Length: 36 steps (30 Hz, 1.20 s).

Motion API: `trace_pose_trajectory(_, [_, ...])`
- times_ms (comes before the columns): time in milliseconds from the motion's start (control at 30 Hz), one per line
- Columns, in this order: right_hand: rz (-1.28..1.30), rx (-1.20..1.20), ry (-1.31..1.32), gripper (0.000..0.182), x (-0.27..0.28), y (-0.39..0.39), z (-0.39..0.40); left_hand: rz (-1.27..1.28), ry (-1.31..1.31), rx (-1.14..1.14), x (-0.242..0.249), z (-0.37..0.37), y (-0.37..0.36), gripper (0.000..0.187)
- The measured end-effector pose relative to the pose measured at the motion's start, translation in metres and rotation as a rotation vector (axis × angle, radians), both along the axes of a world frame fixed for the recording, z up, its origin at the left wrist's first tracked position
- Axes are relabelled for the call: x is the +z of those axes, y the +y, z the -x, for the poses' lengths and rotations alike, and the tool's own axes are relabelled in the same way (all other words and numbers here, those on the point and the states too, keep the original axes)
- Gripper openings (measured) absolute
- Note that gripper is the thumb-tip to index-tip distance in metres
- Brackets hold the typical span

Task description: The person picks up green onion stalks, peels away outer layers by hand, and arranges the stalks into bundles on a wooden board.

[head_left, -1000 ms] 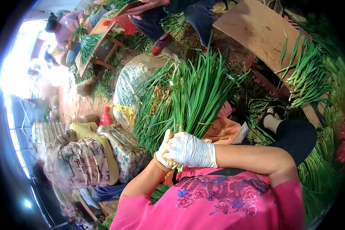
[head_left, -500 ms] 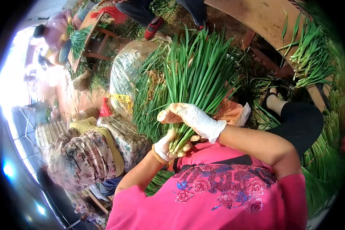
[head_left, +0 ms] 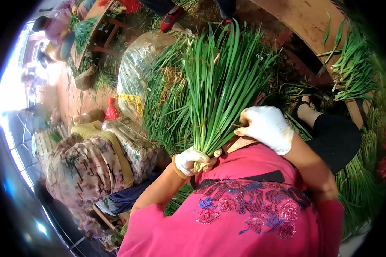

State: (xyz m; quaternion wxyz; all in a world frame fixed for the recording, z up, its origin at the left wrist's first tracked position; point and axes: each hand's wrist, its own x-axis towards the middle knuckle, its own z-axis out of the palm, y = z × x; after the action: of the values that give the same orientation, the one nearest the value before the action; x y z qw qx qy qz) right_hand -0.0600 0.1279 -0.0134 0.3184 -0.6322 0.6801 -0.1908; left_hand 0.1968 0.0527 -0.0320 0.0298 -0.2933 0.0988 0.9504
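A fanned bunch of garlic chives [head_left: 223,85] stands in front of my lap, with its leaf tips pointing away from me. My left hand [head_left: 195,160], in a white glove, is wrapped round the pale stem ends at the bottom. My right hand [head_left: 268,128], also gloved in white, is at the bunch's lower right side. Its fingers are curled with thumb and forefinger close together by the outer leaves; anything between them is too small to make out. Loose, ragged greens [head_left: 165,111] lie in a heap just left of the bunch.
A clear plastic sack [head_left: 135,64] stands behind the heap. At the upper right, more chives [head_left: 354,64] lie on a curved wooden board [head_left: 302,21]. A person in a patterned top [head_left: 90,171] is at the left. Another person's red shoe [head_left: 172,19] shows at the top.
My right hand has moved from across the front of the stems to the bunch's right side. The left hand keeps its hold on the stem ends. The view has shifted slightly.
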Motion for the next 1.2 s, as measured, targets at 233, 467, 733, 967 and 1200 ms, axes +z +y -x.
trace_pose_trajectory(233, [-0.353,-0.158,-1.473,0.013,0.061,0.019,0.035,0.1,-0.007,0.058,-0.009,-0.007,0.0,0.068])
trace_pose_trajectory(467, [0.564,-0.625,-1.585,0.022,0.034,0.057,0.126,0.225,-0.079,0.031,-0.001,0.003,-0.001,0.056])
trace_pose_trajectory(733, [0.198,-0.657,-0.72,0.014,0.032,0.018,0.045,0.39,-0.1,-0.065,0.002,0.017,0.001,0.047])
trace_pose_trajectory(967, [0.094,-0.4,-1.205,0.026,0.002,-0.029,-0.001,0.385,-0.134,-0.045,0.008,0.035,0.009,0.048])
trace_pose_trajectory(1200, [0.042,-0.357,-1.324,0.011,0.01,0.004,-0.018,0.285,-0.123,0.158,-0.016,0.053,0.011,0.047])
